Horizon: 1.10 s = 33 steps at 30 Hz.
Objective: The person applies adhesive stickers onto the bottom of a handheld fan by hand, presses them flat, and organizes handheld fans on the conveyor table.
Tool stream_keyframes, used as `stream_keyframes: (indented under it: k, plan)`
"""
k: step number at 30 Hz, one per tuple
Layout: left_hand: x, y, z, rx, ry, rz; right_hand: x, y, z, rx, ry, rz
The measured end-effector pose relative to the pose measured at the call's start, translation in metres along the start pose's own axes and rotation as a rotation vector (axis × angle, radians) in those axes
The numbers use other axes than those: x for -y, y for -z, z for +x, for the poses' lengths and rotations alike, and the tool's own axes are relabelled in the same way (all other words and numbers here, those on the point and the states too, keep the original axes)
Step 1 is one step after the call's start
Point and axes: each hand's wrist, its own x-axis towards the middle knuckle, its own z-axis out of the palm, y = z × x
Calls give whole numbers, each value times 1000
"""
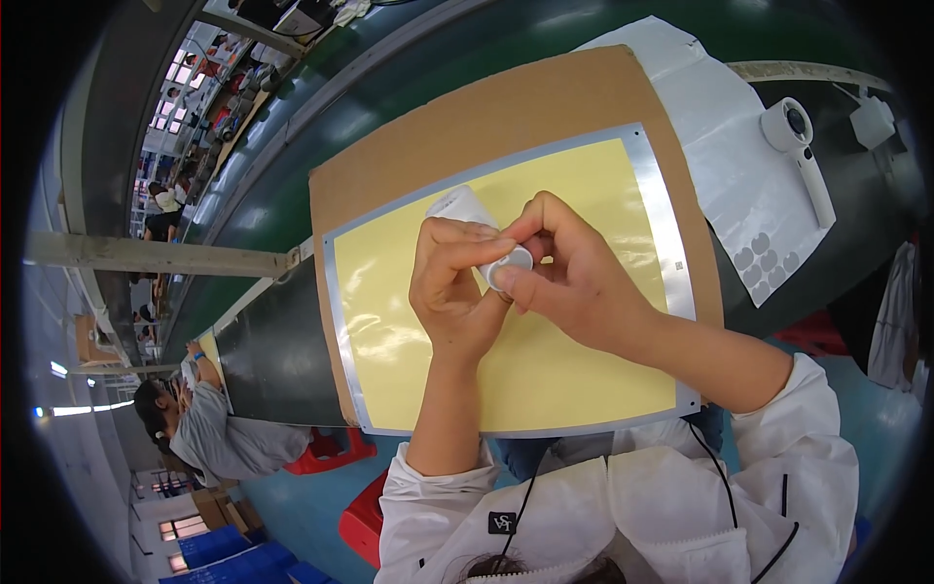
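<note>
A white, smooth cylinder-like part is held above the yellow sheet, tilted with its round end toward me. My left hand wraps around its body, the fingers bent over it. At the near round end, my right hand pinches close with thumb and fingers, touching the rim. Anything small between the right fingertips is hidden. Beneath both hands lies the glossy yellow sheet with a silver-grey border, which rests on brown cardboard.
To the right, a white handheld fan lies on a white backing sheet with several round grey stickers. A white block-shaped thing sits beyond. A co-worker is at the left along the dark bench, near a red stool.
</note>
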Motion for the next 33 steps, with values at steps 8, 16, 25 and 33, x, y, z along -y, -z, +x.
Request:
stream_keyframes:
  k: [8,16,25,33]
  plan:
    - [1,2,1,30,19,13,2,4,1,33,1,70]
    - [6,1,-2,-2,8,-98,3,7,5,72,17,121]
    - [3,-1,3,-47,-24,-94,2,10,8,118,17,254]
    - [9,4,1,-100,-45,-145,0,5,6,181,138,180]
